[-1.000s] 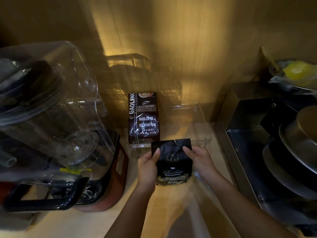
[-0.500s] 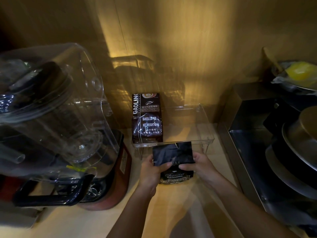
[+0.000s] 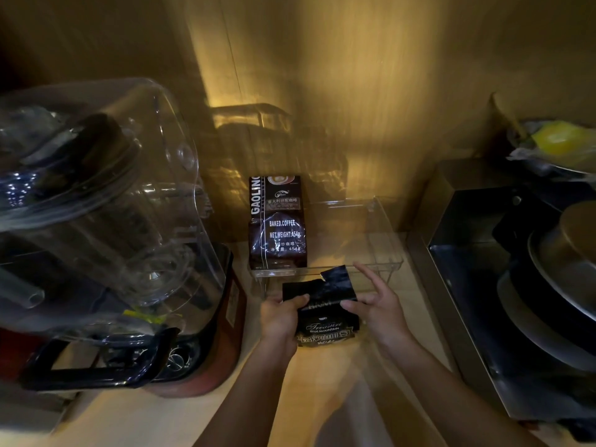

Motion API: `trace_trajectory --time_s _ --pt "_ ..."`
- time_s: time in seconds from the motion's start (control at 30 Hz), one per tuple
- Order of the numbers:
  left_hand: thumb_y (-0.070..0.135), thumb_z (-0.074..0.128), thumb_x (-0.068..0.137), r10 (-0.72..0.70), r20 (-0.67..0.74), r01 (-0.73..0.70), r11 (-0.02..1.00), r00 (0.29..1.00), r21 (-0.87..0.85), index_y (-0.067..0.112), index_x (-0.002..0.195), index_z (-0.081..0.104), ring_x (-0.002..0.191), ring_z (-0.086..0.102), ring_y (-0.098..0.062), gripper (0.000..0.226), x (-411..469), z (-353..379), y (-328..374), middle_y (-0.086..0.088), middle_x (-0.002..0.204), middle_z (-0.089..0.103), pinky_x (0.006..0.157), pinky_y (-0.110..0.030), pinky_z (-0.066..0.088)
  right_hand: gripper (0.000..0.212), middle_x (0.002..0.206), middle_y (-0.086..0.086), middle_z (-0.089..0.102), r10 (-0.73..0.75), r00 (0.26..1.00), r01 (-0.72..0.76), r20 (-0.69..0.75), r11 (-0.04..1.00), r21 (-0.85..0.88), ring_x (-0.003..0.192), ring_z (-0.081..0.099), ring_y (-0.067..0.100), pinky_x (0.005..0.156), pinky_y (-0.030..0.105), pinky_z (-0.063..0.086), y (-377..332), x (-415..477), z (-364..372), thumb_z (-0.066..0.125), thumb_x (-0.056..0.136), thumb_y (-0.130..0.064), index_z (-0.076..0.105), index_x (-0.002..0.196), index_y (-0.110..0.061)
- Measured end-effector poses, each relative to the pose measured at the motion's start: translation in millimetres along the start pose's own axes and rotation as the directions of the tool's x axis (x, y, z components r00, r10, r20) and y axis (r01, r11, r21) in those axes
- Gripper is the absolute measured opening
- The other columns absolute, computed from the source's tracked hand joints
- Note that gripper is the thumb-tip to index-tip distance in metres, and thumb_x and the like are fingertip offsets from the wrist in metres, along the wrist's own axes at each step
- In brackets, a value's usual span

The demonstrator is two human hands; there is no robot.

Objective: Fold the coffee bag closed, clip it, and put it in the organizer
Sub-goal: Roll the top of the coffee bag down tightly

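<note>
A small black coffee bag (image 3: 325, 324) with gold lettering stands on the wooden counter, just in front of a clear plastic organizer (image 3: 383, 233). My left hand (image 3: 279, 319) grips the bag's left side, thumb pressed on its bent-over top. My right hand (image 3: 379, 306) touches the bag's right side with the thumb; its other fingers are spread above the top flap, which sticks up at an angle. No clip is visible.
A tall dark GAOLING coffee bag (image 3: 277, 222) stands in the organizer's left half. A blender with a clear cover (image 3: 96, 217) fills the left side. A steel box (image 3: 477, 253) with stacked pans (image 3: 558, 272) sits at the right.
The bag's top has been bent down and creased toward me. My right hand has loosened, its fingers lifting and spreading off the flap, while my left thumb now presses the fold.
</note>
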State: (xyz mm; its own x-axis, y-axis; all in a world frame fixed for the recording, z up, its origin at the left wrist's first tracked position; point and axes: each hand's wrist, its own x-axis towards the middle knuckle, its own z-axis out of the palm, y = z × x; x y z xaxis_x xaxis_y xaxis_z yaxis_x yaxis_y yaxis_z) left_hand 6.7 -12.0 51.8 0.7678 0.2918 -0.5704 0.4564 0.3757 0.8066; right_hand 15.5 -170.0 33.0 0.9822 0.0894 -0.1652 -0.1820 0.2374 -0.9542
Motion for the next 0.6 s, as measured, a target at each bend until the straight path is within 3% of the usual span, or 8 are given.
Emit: trace_trajectory --time_s 0.13,0.2,0.3,0.43,0.5,0.53,0.6 --pt "-0.008 0.064 0.074 -0.053 -0.017 0.053 0.998 0.998 -0.045 -0.006 0.107 0.055 0.076 0.065 -0.038 0.034 4.6 -0.8 2.4 -0.028 0.099 0.065 0.057 -0.038 0.053 0.024 0.061 -0.004 0.072 -0.024 0.999 0.018 -0.042 0.992 -0.127 0.066 0.067 0.016 0.054 0.016 0.053 1.4 2.2 -3.6 0.066 0.069 0.011 0.071 0.082 -0.009" --pt "-0.007 0.066 0.073 -0.064 -0.018 0.064 0.997 0.998 -0.039 -0.003 0.107 0.056 0.079 0.065 -0.038 0.035 6.3 -0.5 1.3 -0.027 0.100 0.066 0.059 -0.039 0.054 0.026 0.065 -0.006 0.072 -0.024 0.998 0.015 -0.054 0.986 -0.164 0.065 0.066 0.011 0.054 0.013 0.052 2.7 2.5 -4.1 0.067 0.069 0.009 0.072 0.071 -0.016" --pt "-0.005 0.067 0.074 -0.061 -0.013 0.061 0.998 0.998 -0.013 -0.002 0.105 0.058 0.079 0.065 -0.035 0.033 5.6 0.9 2.6 -0.025 0.099 0.066 0.057 -0.036 0.053 0.023 0.062 -0.010 0.073 -0.023 0.999 0.014 -0.045 0.980 -0.198 0.064 0.067 0.003 0.053 0.011 0.050 3.5 4.5 -7.0 0.068 0.069 0.007 0.073 0.074 -0.015" --pt "-0.003 0.067 0.076 -0.036 -0.018 0.036 0.999 0.999 0.009 0.000 0.105 0.059 0.076 0.066 -0.029 0.030 4.5 2.0 3.5 -0.021 0.095 0.068 0.052 -0.030 0.050 0.032 0.062 -0.011 0.073 -0.056 0.996 0.034 -0.067 0.956 -0.290 0.070 0.068 0.010 0.056 0.011 0.050 4.6 8.0 -7.3 0.069 0.070 0.003 0.073 0.063 -0.028" --pt "-0.001 0.067 0.077 -0.030 -0.024 0.031 0.999 0.999 0.032 0.000 0.109 0.055 0.080 0.065 -0.030 0.034 5.7 1.4 3.3 -0.022 0.101 0.066 0.051 -0.029 0.050 0.028 0.069 -0.005 0.073 -0.147 0.986 0.106 -0.074 0.909 -0.403 0.081 0.065 0.021 0.071 0.022 0.053 6.0 8.0 -7.5 0.071 0.070 -0.001 0.072 0.066 -0.029" --pt "0.001 0.067 0.077 -0.016 -0.036 0.018 0.998 0.999 0.057 0.000 0.112 0.052 0.083 0.064 -0.030 0.037 6.9 0.7 3.1 -0.021 0.105 0.064 0.052 -0.030 0.050 0.022 0.075 0.001 0.073 -0.188 0.980 0.138 -0.064 0.878 -0.458 0.088 0.062 0.027 0.081 0.033 0.051 6.0 7.0 -7.3 0.072 0.070 -0.004 0.073 0.070 -0.026" --pt "0.007 0.069 0.078 0.079 -0.085 -0.060 0.977 0.993 0.204 0.006 0.112 0.047 0.091 0.060 -0.029 0.040 8.1 -0.9 0.5 -0.016 0.110 0.058 0.066 -0.038 0.053 0.015 0.082 0.011 0.071 -0.210 0.976 0.148 -0.062 0.843 -0.517 0.095 0.057 0.035 0.089 0.051 0.045 5.2 4.7 -5.6 0.072 0.070 -0.005 0.073 0.075 -0.020"
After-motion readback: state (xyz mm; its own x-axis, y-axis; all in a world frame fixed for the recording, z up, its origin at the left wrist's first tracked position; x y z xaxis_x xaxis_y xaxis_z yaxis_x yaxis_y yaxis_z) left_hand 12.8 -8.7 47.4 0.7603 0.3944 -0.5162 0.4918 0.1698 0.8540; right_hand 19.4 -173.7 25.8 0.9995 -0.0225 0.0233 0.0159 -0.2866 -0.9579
